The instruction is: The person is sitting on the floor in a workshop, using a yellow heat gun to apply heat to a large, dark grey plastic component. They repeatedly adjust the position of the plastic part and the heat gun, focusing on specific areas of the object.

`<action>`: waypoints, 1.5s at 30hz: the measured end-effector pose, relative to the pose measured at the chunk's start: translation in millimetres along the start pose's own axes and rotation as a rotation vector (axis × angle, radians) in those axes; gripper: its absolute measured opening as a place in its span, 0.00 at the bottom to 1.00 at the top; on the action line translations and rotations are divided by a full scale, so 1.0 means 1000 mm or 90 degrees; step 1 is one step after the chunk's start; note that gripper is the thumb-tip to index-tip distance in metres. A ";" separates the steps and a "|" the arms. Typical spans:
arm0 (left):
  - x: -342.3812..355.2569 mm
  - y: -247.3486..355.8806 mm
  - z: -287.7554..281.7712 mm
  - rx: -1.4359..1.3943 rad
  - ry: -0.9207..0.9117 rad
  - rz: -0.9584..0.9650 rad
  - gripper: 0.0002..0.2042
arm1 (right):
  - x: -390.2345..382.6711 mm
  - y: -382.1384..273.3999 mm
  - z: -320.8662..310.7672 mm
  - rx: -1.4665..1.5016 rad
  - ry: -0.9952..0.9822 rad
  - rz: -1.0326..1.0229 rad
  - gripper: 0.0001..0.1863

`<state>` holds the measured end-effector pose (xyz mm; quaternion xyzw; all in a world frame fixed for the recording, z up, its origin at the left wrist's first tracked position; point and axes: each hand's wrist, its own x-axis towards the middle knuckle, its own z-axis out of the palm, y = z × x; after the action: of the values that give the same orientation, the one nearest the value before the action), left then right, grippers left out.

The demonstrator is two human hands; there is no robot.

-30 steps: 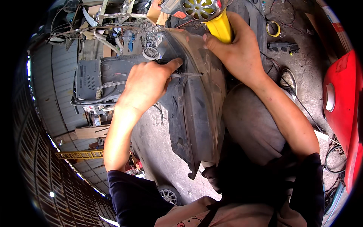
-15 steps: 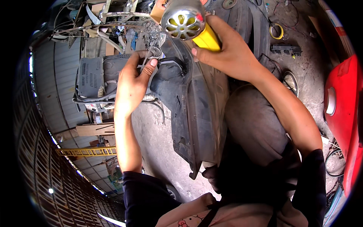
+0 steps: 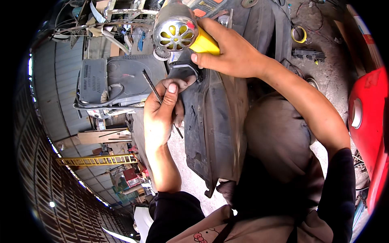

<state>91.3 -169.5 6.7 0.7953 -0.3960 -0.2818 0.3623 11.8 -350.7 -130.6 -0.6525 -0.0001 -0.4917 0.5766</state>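
Observation:
My right hand [image 3: 233, 50] is closed around the yellow handle of a heat gun [image 3: 176, 30], whose silver round end with petal-shaped slots faces up. What lies below the gun's body is hidden by it. In my left hand [image 3: 160, 109] a thin black plastic strip [image 3: 150, 84] is pinched under the thumb, its lower end sticking out below the fingers. Those fingers rest close to or against a black plastic bumper [image 3: 210, 129]; I cannot tell if they touch it. A raised black bracket [image 3: 184, 67] on the bumper stands just beyond my left fingertips.
A grey-black machine box [image 3: 95, 81] with cables stands to the left. Further off lies a yellow ladder [image 3: 97, 160]. On the right are a red panel [image 3: 366, 133], a roll of yellow tape [image 3: 299, 34] and a black slotted strip on the floor [image 3: 308, 54].
My left hand has moved right and down, and the black strip in it now shows clearly. The heat gun in my right hand has shifted left and slightly down.

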 end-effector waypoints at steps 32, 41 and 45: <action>-0.007 -0.008 0.004 0.019 0.011 0.053 0.11 | -0.017 0.003 -0.020 0.223 0.229 0.121 0.19; -0.005 -0.010 0.001 0.014 0.012 0.070 0.13 | -0.032 -0.011 -0.038 0.075 0.219 0.135 0.12; -0.014 -0.014 -0.006 0.043 0.110 0.093 0.11 | -0.035 -0.043 -0.050 0.045 0.182 0.151 0.15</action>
<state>94.1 -150.0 1.2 0.7974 -0.4294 -0.1715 0.3877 -63.2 -353.9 -128.2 -0.5507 0.1413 -0.5076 0.6473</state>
